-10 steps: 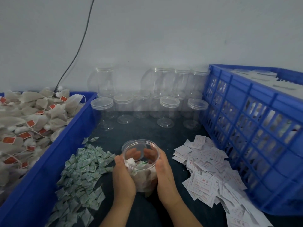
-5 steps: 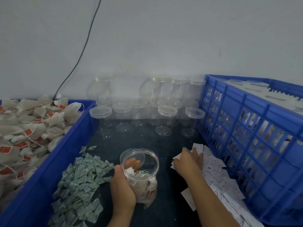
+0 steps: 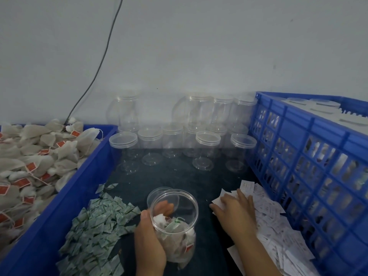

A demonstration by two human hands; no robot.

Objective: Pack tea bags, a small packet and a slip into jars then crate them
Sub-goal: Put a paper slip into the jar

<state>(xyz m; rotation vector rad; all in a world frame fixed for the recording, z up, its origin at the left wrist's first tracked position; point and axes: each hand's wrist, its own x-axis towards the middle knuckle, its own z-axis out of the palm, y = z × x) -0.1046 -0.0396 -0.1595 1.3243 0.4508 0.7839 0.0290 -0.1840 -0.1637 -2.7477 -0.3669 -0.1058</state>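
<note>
The left hand (image 3: 150, 238) grips the open jar (image 3: 176, 232); the right hand (image 3: 235, 213) lies flat, it seems, on the overlapping slips (image 3: 278, 232) and may lift 2 together

Mat (image 3: 179, 182) centre passable; crate (image 3: 298, 136) walls right, jars (image 3: 207, 140) block rear (tightly packed).

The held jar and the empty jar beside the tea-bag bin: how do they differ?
The held jar holds tea bags and a green packet; the empty jar holds nothing. The left hand grips the held jar tilted; the empty jar stands upright. The held jar is open; the empty jar seems capped. Both are clear plastic.
</note>
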